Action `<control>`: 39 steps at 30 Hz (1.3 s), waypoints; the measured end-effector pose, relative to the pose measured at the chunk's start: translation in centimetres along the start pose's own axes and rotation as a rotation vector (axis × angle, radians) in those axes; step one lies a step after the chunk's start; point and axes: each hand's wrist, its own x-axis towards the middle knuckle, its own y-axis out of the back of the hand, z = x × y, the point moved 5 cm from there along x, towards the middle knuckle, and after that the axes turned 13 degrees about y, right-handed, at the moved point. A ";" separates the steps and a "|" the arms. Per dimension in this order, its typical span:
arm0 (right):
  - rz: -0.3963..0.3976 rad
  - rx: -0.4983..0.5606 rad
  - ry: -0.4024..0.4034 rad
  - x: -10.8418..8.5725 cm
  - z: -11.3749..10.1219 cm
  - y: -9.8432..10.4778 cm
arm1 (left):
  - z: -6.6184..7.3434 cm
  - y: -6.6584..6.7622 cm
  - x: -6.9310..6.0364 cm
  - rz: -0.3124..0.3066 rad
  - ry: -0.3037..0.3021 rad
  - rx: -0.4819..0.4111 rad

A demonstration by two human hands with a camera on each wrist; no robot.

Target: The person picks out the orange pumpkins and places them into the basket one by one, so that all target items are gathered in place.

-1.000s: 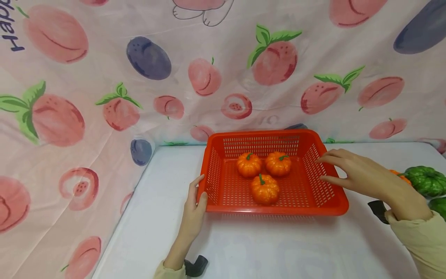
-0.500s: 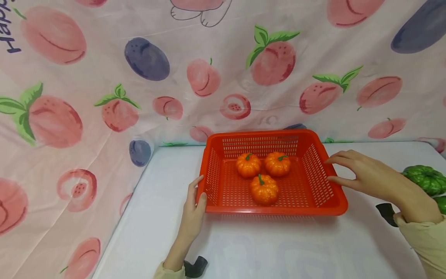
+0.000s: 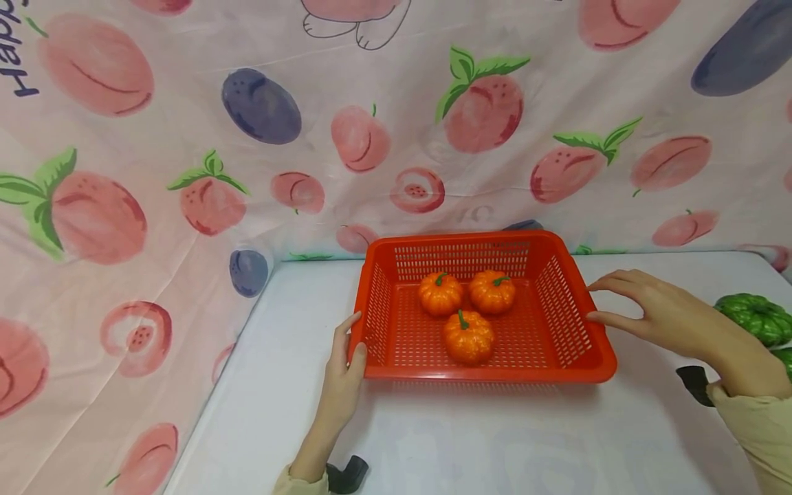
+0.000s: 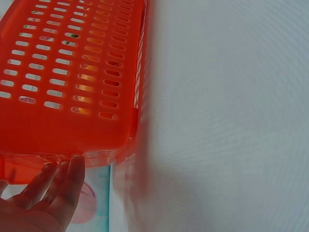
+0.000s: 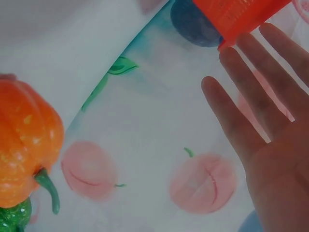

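Observation:
A red plastic basket [image 3: 482,373] stands on the white table. Inside lie three small orange pumpkins with green stems: a left one [image 3: 441,294], a right one [image 3: 492,292] and a nearer one [image 3: 468,337]. My left hand [image 3: 344,375] touches the basket's left side from outside, its fingers [image 4: 72,188] fairly straight under the rim. My right hand [image 3: 665,313] is at the right rim with fingers spread and nothing held. Its fingertips overlap the rim's outer edge; whether they touch it I cannot tell.
Green pumpkins [image 3: 755,318] lie at the table's right edge. Another orange pumpkin [image 5: 29,140] shows in the right wrist view. Behind the table [image 3: 272,385] hangs a fruit-printed cloth [image 3: 433,151], which also covers the left side.
My right hand has moved right, from over the basket's right wall to its outer rim. The left hand, basket and pumpkins inside have stayed put.

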 end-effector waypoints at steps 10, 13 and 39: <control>-0.037 0.012 -0.059 -0.4 0.9 -0.8 | -0.3 0.0 -0.3 -0.005 0.038 -0.004; -0.017 0.009 -0.051 -0.6 1.0 -0.7 | -0.2 0.0 -0.2 -0.004 0.034 0.000; -0.006 -0.053 -0.059 -2.5 3.9 -1.4 | -0.1 0.0 0.0 0.003 0.011 -0.005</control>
